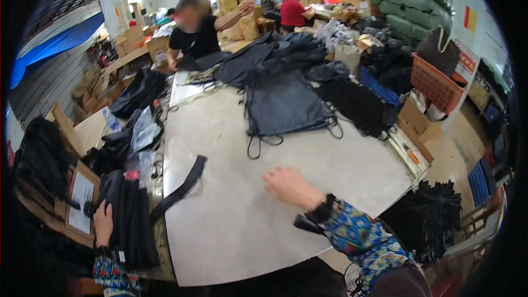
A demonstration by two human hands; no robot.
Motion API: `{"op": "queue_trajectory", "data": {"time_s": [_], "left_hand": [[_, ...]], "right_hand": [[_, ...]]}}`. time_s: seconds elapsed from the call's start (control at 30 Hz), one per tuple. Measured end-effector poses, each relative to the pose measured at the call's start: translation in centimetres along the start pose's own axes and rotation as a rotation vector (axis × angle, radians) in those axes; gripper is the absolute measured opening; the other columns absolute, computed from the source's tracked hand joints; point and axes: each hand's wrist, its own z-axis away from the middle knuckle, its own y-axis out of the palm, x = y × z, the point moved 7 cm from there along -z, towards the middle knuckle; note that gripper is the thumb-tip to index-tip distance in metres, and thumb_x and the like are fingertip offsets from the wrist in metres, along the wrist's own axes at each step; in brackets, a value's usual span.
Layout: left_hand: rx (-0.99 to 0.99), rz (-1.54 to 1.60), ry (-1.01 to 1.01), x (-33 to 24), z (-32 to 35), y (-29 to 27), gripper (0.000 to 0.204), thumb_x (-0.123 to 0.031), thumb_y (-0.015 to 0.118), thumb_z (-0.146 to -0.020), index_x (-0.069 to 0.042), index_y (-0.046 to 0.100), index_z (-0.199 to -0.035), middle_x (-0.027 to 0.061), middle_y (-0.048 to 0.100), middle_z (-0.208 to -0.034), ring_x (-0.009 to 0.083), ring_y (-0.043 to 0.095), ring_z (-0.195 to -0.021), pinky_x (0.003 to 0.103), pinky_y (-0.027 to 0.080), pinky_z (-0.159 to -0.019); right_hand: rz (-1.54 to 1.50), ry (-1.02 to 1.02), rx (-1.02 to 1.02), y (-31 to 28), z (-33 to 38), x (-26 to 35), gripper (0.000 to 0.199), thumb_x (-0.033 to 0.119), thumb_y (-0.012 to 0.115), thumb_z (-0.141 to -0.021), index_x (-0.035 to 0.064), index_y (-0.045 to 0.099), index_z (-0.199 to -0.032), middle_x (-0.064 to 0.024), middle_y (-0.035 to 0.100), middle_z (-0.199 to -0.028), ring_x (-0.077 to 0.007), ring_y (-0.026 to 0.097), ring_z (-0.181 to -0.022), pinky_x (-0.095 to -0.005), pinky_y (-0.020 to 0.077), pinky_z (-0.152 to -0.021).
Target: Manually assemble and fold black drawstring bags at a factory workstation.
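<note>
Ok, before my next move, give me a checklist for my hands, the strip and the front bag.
1. Right hand apart from front bag: ok.
2. Right hand apart from strip: ok.
3. Strip wholly on table: not ok, lower end passes its left edge.
4. Left hand gripping black cloth: cannot tell.
5. Bag cords tucked in: not ok, loops lie on table.

A: What sort of place is recorded?
B: A textile workshop. Dark drawstring bags (286, 102) are heaped on a broad pale surface (220, 203); black cloth (132, 214) is bundled alongside.
A: Other signs?
B: Green bales (415, 0) are stacked, cardboard boxes (129, 41) are piled; co-workers (297, 14) are seen.
</note>
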Motion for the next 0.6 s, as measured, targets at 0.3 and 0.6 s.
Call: {"op": "queue_trajectory", "data": {"time_s": [0.3,0.6], "left_hand": [[-0.162,-0.132,-0.085,-5.2,2.9,-4.1,0.049,-0.031,0.046,-0.101,0.000,0.044,-0.138,0.0192,0.037,-0.148,0.0364,0.032,-0.137,0.045,0.026,-0.112],[0.071,0.430,0.933,-32.4,12.4,3.5,0.040,-0.016,0.069,-0.081,-0.001,0.060,-0.117,0.0183,0.061,-0.120,0.0356,0.056,-0.115,0.042,0.044,-0.098]], "right_hand": [[0.376,0.221,-0.240,0.6,-5.1,-18.2,0.018,0.011,0.056,-0.082,0.0088,0.063,-0.099,-0.0067,0.068,-0.093,-0.0242,0.064,-0.095,-0.0428,0.0412,-0.099],[-0.542,-0.432,0.570,-1.6,5.3,3.4,0.047,0.047,0.065,-0.087,0.0002,0.065,-0.090,-0.0154,0.067,-0.086,-0.0346,0.065,-0.085,-0.0433,0.0506,-0.069]]}}
